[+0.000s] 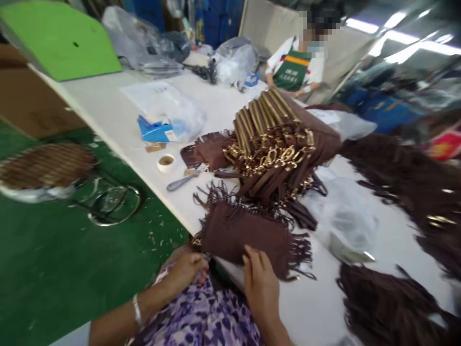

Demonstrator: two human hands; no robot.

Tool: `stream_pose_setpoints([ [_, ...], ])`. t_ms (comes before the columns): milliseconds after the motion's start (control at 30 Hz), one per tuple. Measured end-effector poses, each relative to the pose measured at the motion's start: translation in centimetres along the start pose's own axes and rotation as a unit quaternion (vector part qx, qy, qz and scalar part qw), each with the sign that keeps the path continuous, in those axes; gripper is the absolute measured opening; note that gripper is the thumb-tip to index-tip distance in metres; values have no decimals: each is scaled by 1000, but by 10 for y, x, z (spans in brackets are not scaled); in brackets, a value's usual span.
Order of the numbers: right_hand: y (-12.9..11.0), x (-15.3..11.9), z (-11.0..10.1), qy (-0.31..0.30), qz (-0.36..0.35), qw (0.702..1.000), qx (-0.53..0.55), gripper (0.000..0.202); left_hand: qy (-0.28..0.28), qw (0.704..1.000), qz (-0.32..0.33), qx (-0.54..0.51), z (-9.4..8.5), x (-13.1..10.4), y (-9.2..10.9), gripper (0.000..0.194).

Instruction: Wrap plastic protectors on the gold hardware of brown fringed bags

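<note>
At the bottom centre of the frame, the right hand [261,283] lies with its fingers [252,257] stretched flat and close together on the near edge of a brown fringed pouch [248,233]. The pouch rests at the table [118,120] edge, fringe trailing to its right and upper left. The left hand [187,269], just left of it, is curled at the pouch's lower left corner, beside a small gold fitting [196,241]; whether it pinches anything there I cannot tell. A bracelet [137,311] sits on the left wrist, over purple patterned cloth [209,322].

Behind the pouch, at the centre of the frame, stands a pile of brown pouches with gold zips [277,144]. To its left lie a roll of tape [165,162], a grey-handled tool [185,179] and a blue box [154,130]. At the upper right, another person in a green apron [295,69] is at the far side.
</note>
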State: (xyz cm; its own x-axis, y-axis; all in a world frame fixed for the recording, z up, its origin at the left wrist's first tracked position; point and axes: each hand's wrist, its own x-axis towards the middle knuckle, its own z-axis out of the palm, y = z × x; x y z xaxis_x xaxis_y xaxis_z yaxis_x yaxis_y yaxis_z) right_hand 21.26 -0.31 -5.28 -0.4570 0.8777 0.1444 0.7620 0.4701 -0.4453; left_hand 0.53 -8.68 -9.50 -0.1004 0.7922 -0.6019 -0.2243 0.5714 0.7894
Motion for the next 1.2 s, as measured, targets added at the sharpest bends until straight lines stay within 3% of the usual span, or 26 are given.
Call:
stream_pose_setpoints([
  [100,14,21,18,-2,-54,997,-63,43,26,999,25,5,-2,-4,-3,31],
  [200,26,31,29,-15,-90,992,-84,41,43,999,22,-10,-16,-15,-15,47],
  [267,33,35,29,-19,-96,991,-86,40,95,995,15,-28,-31,-19,-20,58],
  [333,38,38,27,-17,-98,991,-87,39,168,985,23,-13,-44,-19,-21,57],
  [400,39,38,26,-12,-99,991,-89,39,224,970,63,75,-52,-14,-20,45],
  [467,38,38,26,-11,-97,991,-92,39,235,942,122,206,-51,-3,-19,34],
  [567,36,37,27,-13,-93,990,-101,39,198,913,168,315,-43,21,-23,32],
  [700,41,41,27,-10,-102,988,-114,39,158,913,158,342,-36,41,-27,17],
  [800,47,49,27,-2,-101,988,-120,38,146,914,153,346,-43,27,-20,12],
  [900,53,61,29,8,-95,988,-122,37,143,921,132,338,-53,-5,-1,13],
  [967,56,69,30,11,-97,988,-119,37,98,953,109,264,-55,-26,13,19],
  [1033,57,75,31,14,-98,989,-113,36,20,990,75,117,-53,-40,24,28],
  [1100,55,77,29,20,-94,990,-107,35,-47,997,46,-28,-46,-47,29,37],
  [1200,49,70,25,29,-80,992,-97,34,-88,986,12,-139,-31,-45,28,38],
])
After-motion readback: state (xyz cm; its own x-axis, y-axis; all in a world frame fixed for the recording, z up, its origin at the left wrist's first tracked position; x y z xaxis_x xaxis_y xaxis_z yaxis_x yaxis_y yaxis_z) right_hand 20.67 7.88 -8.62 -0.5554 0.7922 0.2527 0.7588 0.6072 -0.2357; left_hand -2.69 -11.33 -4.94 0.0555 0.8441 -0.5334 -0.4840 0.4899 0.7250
